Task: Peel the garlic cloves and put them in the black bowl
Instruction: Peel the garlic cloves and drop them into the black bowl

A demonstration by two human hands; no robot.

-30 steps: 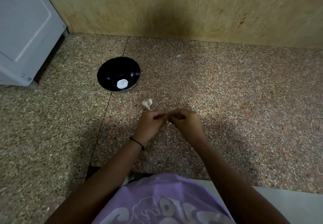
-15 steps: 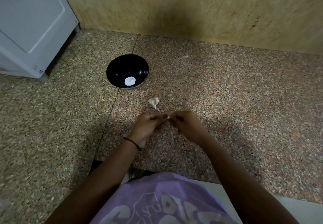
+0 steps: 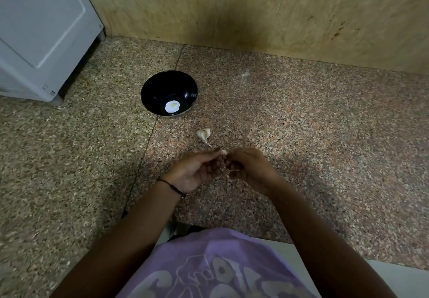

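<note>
A black bowl (image 3: 169, 93) stands on the speckled stone floor, with a white spot and a pale greenish piece at its bottom. A white garlic piece (image 3: 204, 134) lies on the floor between the bowl and my hands. My left hand (image 3: 195, 170) is turned palm up and pinches a small pale garlic clove (image 3: 223, 152) at its fingertips. My right hand (image 3: 248, 167) meets it from the right, fingers curled and pinching at the same clove. Most of the clove is hidden by the fingers.
A grey-white appliance (image 3: 44, 35) stands at the back left. A tan stone wall (image 3: 255, 12) runs along the back. My purple shirt (image 3: 216, 267) fills the bottom of the view.
The view has shifted, so bowl and garlic sit further right and lower. My left hand has rolled palm up and its fingers have stretched out more, with the clove still between both hands.
</note>
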